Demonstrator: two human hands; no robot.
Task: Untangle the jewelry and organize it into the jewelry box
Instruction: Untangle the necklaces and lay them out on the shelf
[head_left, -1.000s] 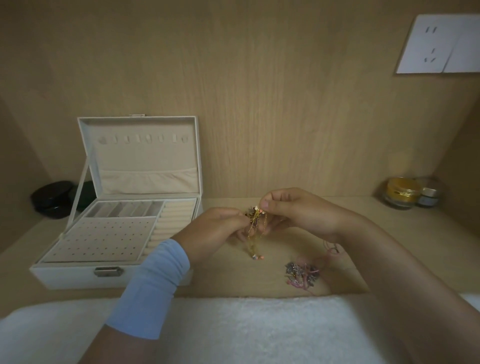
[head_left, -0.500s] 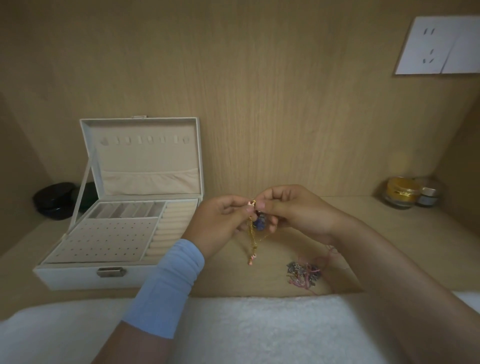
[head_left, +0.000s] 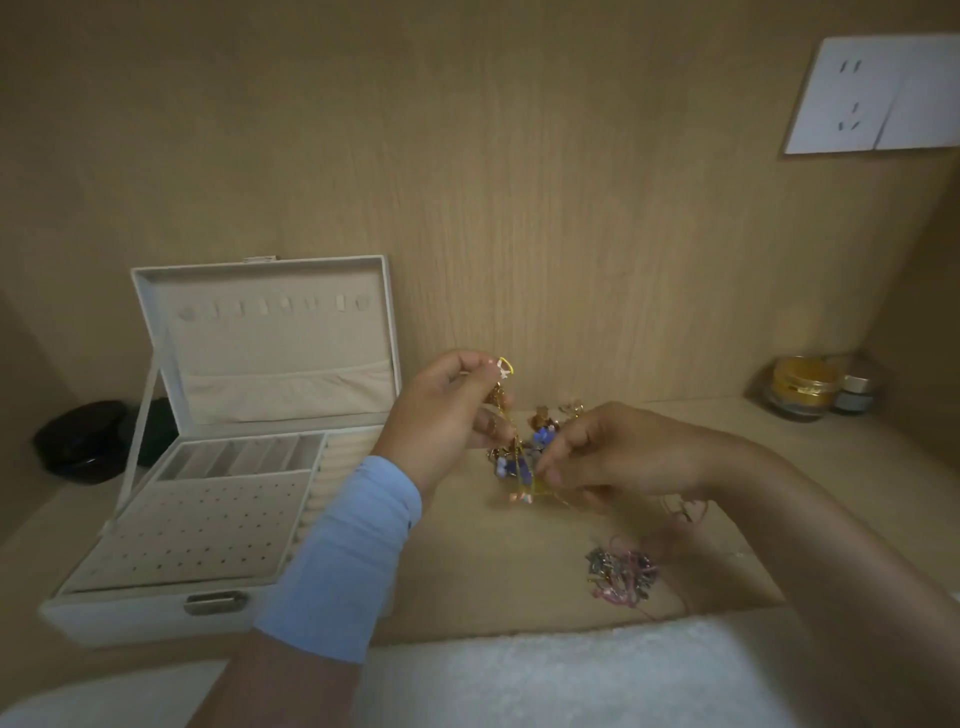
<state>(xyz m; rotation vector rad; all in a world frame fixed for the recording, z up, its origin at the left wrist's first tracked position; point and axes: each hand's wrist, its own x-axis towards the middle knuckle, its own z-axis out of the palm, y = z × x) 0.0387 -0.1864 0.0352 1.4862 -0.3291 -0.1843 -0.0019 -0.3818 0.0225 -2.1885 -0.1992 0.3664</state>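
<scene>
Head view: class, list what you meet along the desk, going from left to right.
Black case → jewelry box → left hand → gold jewelry tangle → right hand → gold-lidded jar → small grey jar.

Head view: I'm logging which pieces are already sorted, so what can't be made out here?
- gold tangle, head view: blur and the right hand covering part of it hide how many chains it holds.
- pink and grey pile: too small and dim to tell pieces apart.
- jewelry box: the blue sleeve covers its front right corner.
- black objects behind the box: too dim to identify, partly hidden by it.
</scene>
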